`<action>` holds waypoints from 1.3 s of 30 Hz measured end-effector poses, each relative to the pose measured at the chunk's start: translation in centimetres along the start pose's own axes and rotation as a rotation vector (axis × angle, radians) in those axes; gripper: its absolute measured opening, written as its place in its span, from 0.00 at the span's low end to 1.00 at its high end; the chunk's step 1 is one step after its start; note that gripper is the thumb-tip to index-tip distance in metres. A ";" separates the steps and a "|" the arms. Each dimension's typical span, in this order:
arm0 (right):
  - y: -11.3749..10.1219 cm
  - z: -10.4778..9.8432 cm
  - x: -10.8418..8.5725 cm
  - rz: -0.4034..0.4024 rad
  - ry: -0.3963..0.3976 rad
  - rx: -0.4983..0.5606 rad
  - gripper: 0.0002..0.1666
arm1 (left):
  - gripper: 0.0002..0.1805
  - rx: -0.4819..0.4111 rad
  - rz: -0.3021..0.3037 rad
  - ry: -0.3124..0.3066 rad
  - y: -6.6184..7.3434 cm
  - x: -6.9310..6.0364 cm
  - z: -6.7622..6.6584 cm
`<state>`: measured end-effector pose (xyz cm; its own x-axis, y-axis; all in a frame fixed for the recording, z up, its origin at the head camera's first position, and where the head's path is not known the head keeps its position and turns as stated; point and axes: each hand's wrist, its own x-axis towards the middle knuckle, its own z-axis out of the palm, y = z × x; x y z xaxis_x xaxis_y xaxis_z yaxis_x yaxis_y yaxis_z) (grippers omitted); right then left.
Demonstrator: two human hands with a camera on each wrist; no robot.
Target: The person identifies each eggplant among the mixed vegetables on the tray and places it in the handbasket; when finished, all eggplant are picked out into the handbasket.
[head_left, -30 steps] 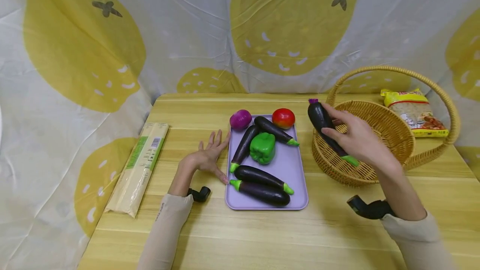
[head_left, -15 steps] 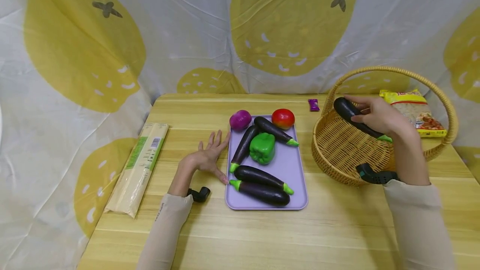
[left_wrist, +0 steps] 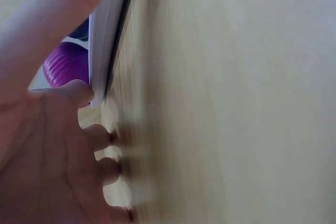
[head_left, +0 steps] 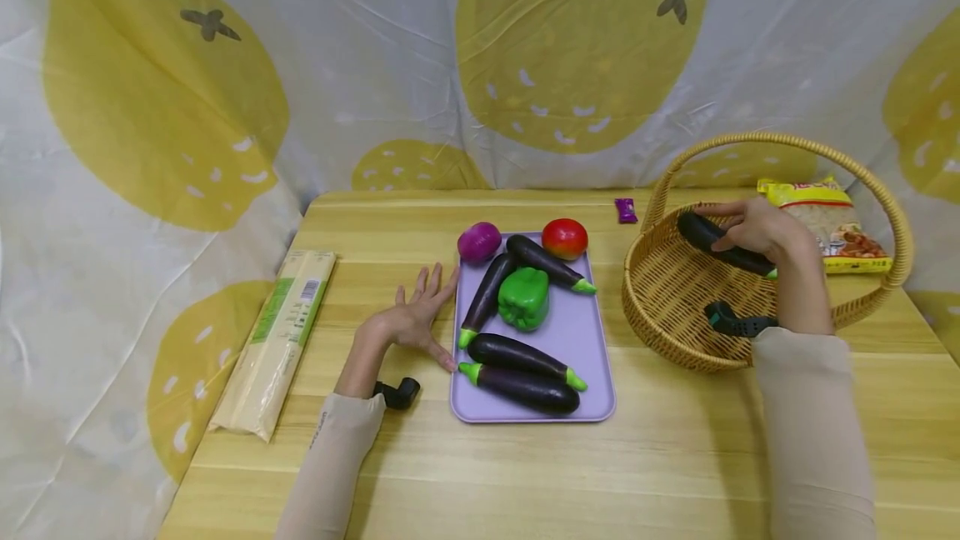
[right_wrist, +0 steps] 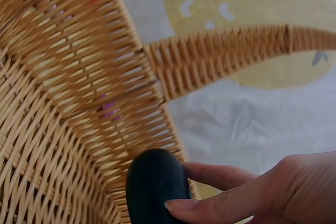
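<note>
Moved since a second ago: the right hand and its eggplant, from over the basket's near-left side to the far side of its inside.
Long pale packet: on the table, well left of the tray.
Left hand: at the tray's left edge, touching it, fingers spread and gripping nothing.
Purple onion: tray's far-left corner.
Green pepper: on the tray, with four other eggplants around it.
Red fruit: tray's far-right corner.
Purple packet: beyond the tray's far-right corner, near the basket.
Basket: right of the tray, apart; its handle arches above.
Held eggplant: right of the tray, within the basket's rim, pinched between the right hand's thumb and fingers; contact with the wicker cannot be told.
Right forearm: right of the tray, hiding part of the basket.
Yellow bag: farthest right of the tray, behind the basket.
</note>
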<state>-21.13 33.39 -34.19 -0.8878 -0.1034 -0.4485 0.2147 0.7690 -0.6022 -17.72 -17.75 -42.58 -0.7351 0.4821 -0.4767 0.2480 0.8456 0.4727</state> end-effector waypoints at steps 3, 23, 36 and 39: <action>0.8 -0.1 0.7 0.015 -0.027 -0.025 0.41 | 0.85 0.000 0.003 0.002 0.0 -0.1 0.0; 4.0 -0.5 3.3 0.054 -0.143 0.013 0.40 | 0.85 0.006 -0.005 -0.001 -0.2 -0.2 0.1; 1.3 -0.7 0.9 -0.093 -0.033 -0.040 0.38 | 0.84 0.013 -0.001 0.000 0.0 -0.2 0.0; -0.3 -0.6 -0.5 -0.147 -0.051 -0.035 0.41 | 0.84 0.013 0.002 0.002 -0.1 -0.1 0.0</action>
<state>-20.97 33.58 -33.44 -0.8866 -0.2472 -0.3908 0.0693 0.7646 -0.6408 -17.67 -17.88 -42.57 -0.7357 0.4834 -0.4744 0.2575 0.8475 0.4641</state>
